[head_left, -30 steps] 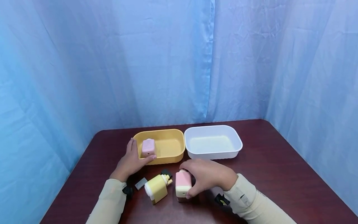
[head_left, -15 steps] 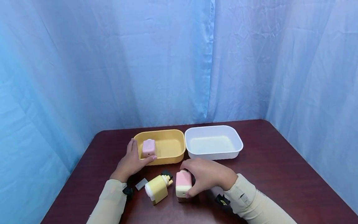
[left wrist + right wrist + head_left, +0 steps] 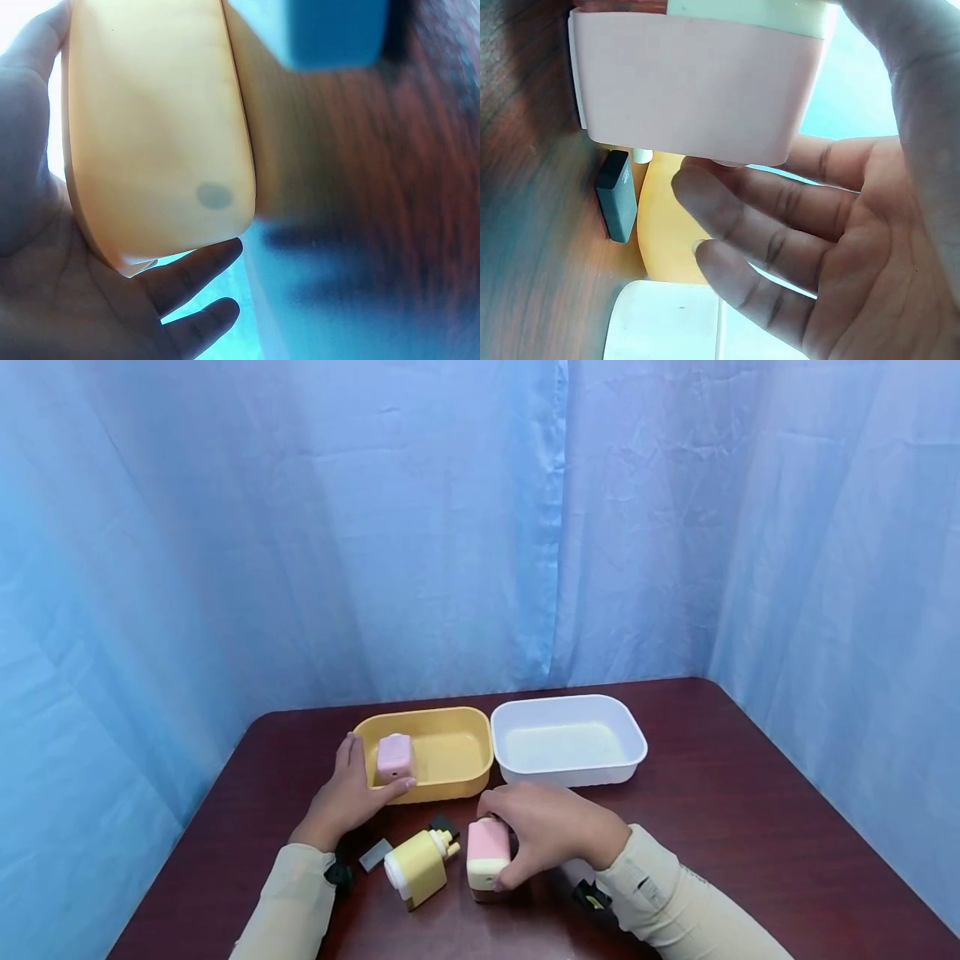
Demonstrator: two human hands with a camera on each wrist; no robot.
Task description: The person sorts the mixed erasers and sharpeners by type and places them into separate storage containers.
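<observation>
My left hand (image 3: 339, 797) holds the left end of a yellow bin (image 3: 457, 787), thumb at the front rim and fingers at the outer end. In the left wrist view, that bin's underside (image 3: 157, 127) lies between thumb and spread fingers. A pink box-shaped piece (image 3: 395, 755) with a small hole sits inside. My right hand (image 3: 558, 827) grips a pink and cream pencil sharpener (image 3: 487, 847) on the table, thumb near its front and fingers behind. In the right wrist view, its pink side (image 3: 697, 82) shows. Left of it lies a yellow crank pencil sharpener (image 3: 420, 870), tilted.
A white bin (image 3: 573, 775) stands against the yellow bin's right side. A small grey block (image 3: 375, 854) and a black block (image 3: 444, 825) lie around the yellow sharpener. Blue curtains (image 3: 435, 527) hang behind the dark red table (image 3: 720, 810).
The whole scene shifts slightly left in the head view. Both hands keep their places on the yellow bin and the pink and cream pencil sharpener.
</observation>
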